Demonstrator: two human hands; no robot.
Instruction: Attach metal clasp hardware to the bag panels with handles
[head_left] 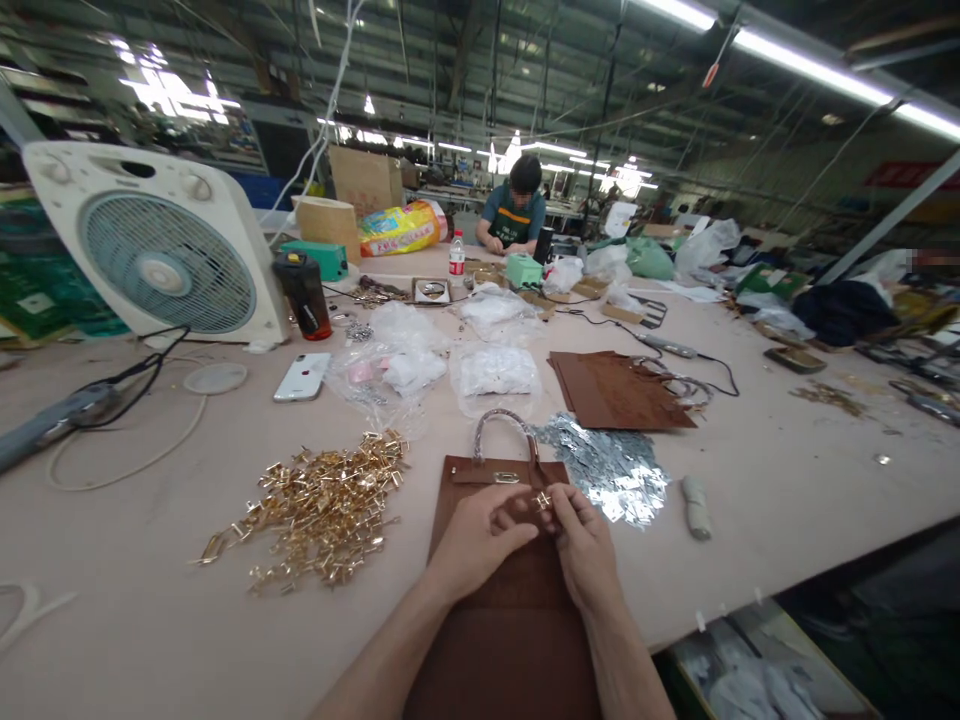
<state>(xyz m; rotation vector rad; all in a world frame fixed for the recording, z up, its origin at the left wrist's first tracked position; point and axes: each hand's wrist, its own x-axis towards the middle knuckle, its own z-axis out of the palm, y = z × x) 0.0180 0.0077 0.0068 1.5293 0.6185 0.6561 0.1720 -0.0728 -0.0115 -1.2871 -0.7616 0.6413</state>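
Observation:
A brown leather bag piece [495, 610] with a looped handle [501, 425] and a gold clasp lies flat before me on the table [787, 480]. Both my hands rest on its upper part. My left hand [480, 540] has its fingers curled, pinching at a small gold metal fitting [541, 499]. My right hand [581, 540] pinches the same fitting from the other side. A heap of gold metal fittings [315, 510] lies to the left of the bag, and a heap of silver pieces [607, 465] lies to its right.
A white fan [161, 245], a dark bottle [304, 295] and a white phone [302, 377] stand at the left. Plastic bags of parts [495, 372] and a stack of brown leather pieces [615, 390] lie beyond. Another person [514, 210] works at the far end.

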